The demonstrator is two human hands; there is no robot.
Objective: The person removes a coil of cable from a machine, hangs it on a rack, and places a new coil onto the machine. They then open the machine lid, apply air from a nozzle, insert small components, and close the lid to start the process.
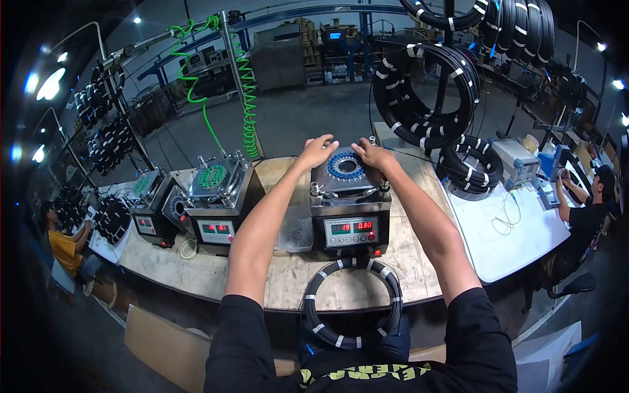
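Observation:
Both arms reach forward to a boxy machine (350,208) with red digits on its front. On its top plate lies a ring of blue pieces (346,166) around a dark round centre. My left hand (317,153) is at the far left corner of the plate, its fingers bent together. At the far right corner is my right hand (373,156), its fingers also bent inward. What either hand grips is too small to make out. A coil of black cable with white bands (354,263) leans at the table's front edge, near my lap.
Two similar machines with green rings (213,177) stand to the left, near a tape roll (189,249). Large black cable coils (466,85) hang at the upper right. Green spiral hoses (249,111) hang behind. One person (590,208) sits far right, another (64,245) far left.

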